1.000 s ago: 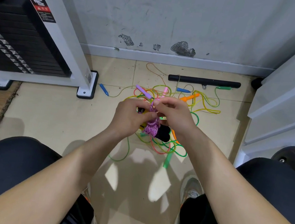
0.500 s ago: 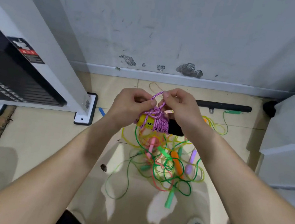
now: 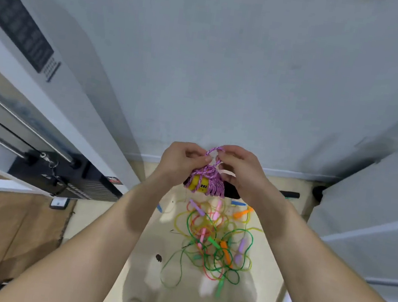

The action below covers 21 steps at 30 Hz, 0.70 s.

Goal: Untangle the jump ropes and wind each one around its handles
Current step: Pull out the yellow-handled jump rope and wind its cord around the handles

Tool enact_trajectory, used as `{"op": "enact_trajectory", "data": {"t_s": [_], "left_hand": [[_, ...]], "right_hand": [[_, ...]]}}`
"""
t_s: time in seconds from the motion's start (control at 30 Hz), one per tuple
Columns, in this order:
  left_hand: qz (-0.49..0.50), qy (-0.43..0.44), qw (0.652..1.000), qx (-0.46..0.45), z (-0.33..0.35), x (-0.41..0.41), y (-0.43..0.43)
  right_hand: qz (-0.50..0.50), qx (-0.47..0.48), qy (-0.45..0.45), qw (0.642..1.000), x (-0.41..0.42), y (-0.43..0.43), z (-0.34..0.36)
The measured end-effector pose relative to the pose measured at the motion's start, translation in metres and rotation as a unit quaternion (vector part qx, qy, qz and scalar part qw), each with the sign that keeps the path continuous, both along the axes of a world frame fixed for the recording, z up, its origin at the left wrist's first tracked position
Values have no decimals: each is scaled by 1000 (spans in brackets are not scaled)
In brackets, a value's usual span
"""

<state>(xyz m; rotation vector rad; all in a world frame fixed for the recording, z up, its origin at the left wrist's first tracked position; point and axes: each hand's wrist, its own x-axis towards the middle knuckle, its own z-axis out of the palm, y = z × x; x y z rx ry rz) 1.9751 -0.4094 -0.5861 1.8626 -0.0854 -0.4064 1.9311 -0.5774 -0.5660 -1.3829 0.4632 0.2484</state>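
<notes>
Aloft, the purple rope [image 3: 211,185], wound round its yellow handle [image 3: 198,182], is pinched at its top loop by the left hand [image 3: 181,161] and right hand [image 3: 239,172].

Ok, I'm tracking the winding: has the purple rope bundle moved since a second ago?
Yes. The purple rope bundle has risen clear of the tangled pile it overlapped, and is now level with the black bar.
</notes>
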Motion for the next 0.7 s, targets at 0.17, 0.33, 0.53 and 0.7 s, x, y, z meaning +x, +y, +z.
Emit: {"op": "enact_trajectory", "data": {"t_s": [0.17,0.33,0.53,0.7], "left_hand": [[5,-65,997,28,138,5,4],[24,-93,995,7,242,12,6],[47,-124,991,-7,321,16,0],[82,-152,985,-12,350,19,-12]], "right_hand": [[29,-12,-55,998,4,0,139],[80,-69,-105,989,8,4,238],[64,-104,-153,981,21,-2,305],[24,-113,-191,975,36,-5,329]]}}
